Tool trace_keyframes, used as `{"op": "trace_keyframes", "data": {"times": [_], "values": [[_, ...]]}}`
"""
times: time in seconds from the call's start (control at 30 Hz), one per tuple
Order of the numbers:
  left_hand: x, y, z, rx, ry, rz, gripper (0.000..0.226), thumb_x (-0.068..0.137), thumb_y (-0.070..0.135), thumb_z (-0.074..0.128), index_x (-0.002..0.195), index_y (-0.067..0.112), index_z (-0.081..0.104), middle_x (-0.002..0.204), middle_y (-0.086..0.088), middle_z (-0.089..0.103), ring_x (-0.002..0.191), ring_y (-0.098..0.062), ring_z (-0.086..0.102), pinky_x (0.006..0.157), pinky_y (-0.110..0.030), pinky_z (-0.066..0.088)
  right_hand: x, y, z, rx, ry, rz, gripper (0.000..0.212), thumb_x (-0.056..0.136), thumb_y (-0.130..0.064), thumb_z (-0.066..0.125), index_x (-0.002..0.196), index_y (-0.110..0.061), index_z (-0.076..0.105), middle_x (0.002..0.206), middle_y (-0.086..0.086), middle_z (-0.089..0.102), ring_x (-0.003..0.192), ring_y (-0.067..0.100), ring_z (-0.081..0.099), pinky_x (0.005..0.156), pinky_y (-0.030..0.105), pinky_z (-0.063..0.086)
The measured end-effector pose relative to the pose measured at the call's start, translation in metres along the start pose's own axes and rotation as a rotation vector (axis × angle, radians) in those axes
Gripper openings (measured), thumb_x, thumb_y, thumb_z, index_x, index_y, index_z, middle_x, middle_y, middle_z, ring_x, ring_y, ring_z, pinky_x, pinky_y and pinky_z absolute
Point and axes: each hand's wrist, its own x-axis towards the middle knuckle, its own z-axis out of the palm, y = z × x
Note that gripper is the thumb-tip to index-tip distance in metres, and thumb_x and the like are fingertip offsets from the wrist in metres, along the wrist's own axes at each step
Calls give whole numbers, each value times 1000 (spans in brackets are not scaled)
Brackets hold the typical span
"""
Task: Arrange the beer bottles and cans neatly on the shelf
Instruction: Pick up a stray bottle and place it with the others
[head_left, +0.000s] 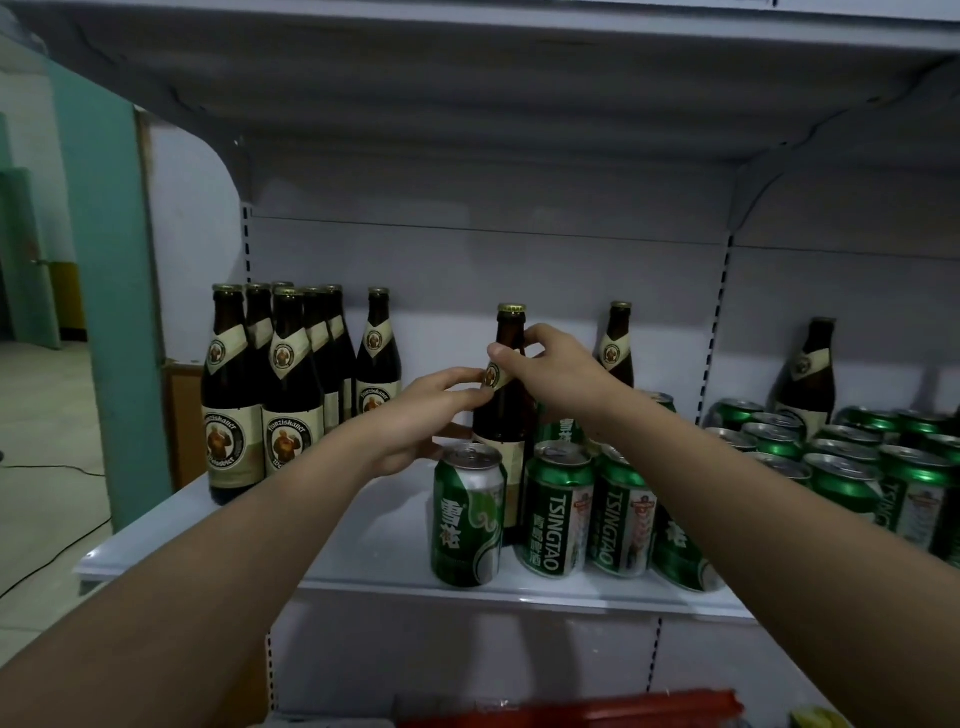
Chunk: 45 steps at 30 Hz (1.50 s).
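Observation:
A brown beer bottle (506, 415) with a gold cap stands upright mid-shelf behind a green can (467, 519). My right hand (550, 371) grips its neck from the right, thumb across the neck label. My left hand (426, 410) touches the bottle's shoulder from the left with its fingertips. Several matching bottles (280, 395) stand grouped at the shelf's left end. One more bottle (618, 345) stands behind my right hand, another (810, 374) farther right. Green Tsingtao cans (558, 512) crowd the front right of the white shelf (363, 551).
Several green cans (841, 457) fill the right shelf section. The upper shelf's underside (467, 93) hangs overhead. A bare strip of shelf lies between the left bottle group and the held bottle. Red packaging (597, 709) shows on the level below. A teal wall (104, 260) stands left.

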Motion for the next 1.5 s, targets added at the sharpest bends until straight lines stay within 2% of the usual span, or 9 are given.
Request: {"op": "trace_keyframes", "data": {"times": [0.17, 0.33, 0.6, 0.73, 0.83, 0.9, 1.07, 1.3, 1.5], "values": [[2, -5, 0, -73, -61, -15, 27, 97, 41, 60, 124, 44, 58, 118, -1, 70, 98, -22, 73, 96, -45, 53, 2, 11, 3, 45, -34, -10, 24, 98, -37, 59, 116, -26, 48, 90, -8, 59, 74, 5, 61, 46, 19, 48], [4, -6, -1, -79, -39, -5, 32, 96, 41, 61, 127, 37, 58, 120, -1, 69, 104, -26, 71, 97, -46, 53, 7, 10, 6, 80, -6, 10, 30, 98, -30, 60, 125, -19, 52, 99, 2, 64, 77, 12, 63, 55, 25, 48], [7, -20, -9, -64, 151, 113, 29, 101, 47, 46, 126, 35, 55, 120, 4, 65, 104, -13, 66, 63, -21, 55, 27, -5, -2, 184, 55, -23, 41, 103, -27, 54, 142, -19, 42, 106, 5, 62, 82, 16, 64, 63, 33, 49], [11, -48, -9, -88, 229, 270, 41, 91, 36, 67, 129, 29, 54, 121, -3, 64, 102, -14, 68, 74, -25, 57, 44, -15, 12, 195, 68, -71, 44, 103, -27, 51, 145, -20, 39, 117, 10, 62, 94, 25, 62, 73, 40, 53], [13, -70, -11, -31, 345, 316, 65, 76, 21, 85, 130, 33, 51, 115, 5, 61, 106, -13, 63, 81, -32, 58, 56, -17, 31, 198, 37, -93, 45, 104, -27, 51, 146, -19, 39, 114, 7, 60, 90, 22, 61, 60, 29, 48], [12, -83, -13, 39, 461, 321, 72, 72, 22, 88, 132, 36, 51, 112, 13, 59, 105, -5, 59, 77, -22, 52, 63, -16, 46, 191, 13, -87, 41, 103, -28, 51, 142, -19, 40, 114, 7, 61, 92, 22, 61, 60, 29, 47], [10, -111, -12, 141, 738, 387, 71, 76, 18, 84, 138, 25, 51, 119, 7, 55, 102, -3, 56, 79, -2, 42, 82, -7, 85, 192, -51, -70, 19, 103, -27, 53, 117, -21, 42, 114, 13, 65, 87, 18, 65, 62, 29, 50], [13, -117, -21, 281, 958, 275, 61, 83, 10, 76, 138, 8, 49, 127, -9, 50, 119, -27, 52, 101, -37, 44, 108, -11, 127, 195, -161, -108, 19, 103, -26, 51, 119, -21, 41, 105, 9, 66, 90, 22, 67, 59, 28, 52], [13, -118, -16, 438, 951, 286, 64, 86, -4, 63, 146, 4, 41, 136, -17, 43, 125, -31, 43, 105, -30, 35, 128, -11, 139, 196, -132, -80, 17, 102, -22, 53, 118, -17, 48, 103, 4, 62, 92, 24, 66, 75, 47, 58]]}}
